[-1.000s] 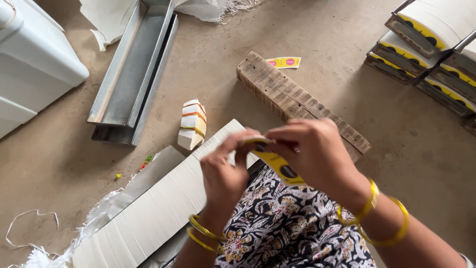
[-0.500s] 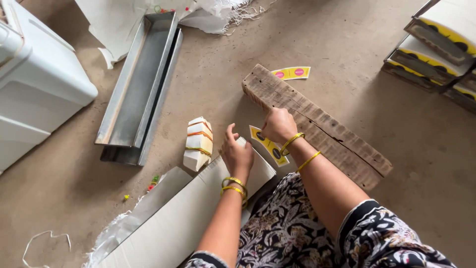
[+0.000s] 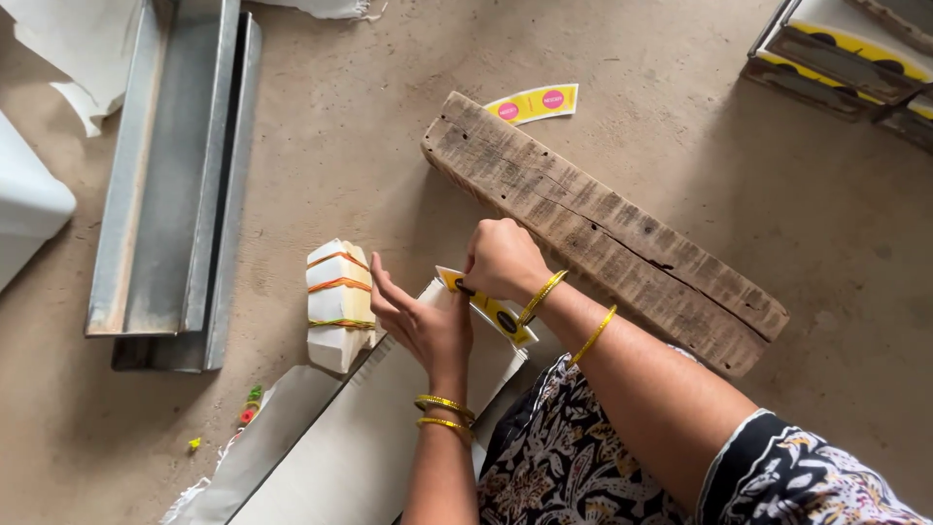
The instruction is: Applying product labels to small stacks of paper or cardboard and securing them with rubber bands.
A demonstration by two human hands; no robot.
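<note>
My right hand (image 3: 502,259) is closed on a curved yellow paper label (image 3: 494,309) with dark round spots, holding it over the top end of a long white board (image 3: 360,447). My left hand (image 3: 420,323) is open, fingers straight, its edge pressed against the same label and board end. Just left of that hand stands a bundle of white and yellow paper pieces (image 3: 338,303) tied with rubber bands. A weathered wooden plank (image 3: 603,233) lies diagonally just beyond my right hand. Gold bangles ring both wrists.
A yellow label with pink spots (image 3: 534,103) lies past the plank's far end. A grey metal channel (image 3: 170,185) lies at the left beside a white container (image 3: 29,204). Stacked yellow-edged trays (image 3: 836,58) sit at the top right. Small coloured scraps (image 3: 250,405) lie on the concrete floor.
Both hands have dropped from in front of me down to the board's end, carrying the yellow label with them. My left hand has opened flat beside it.
</note>
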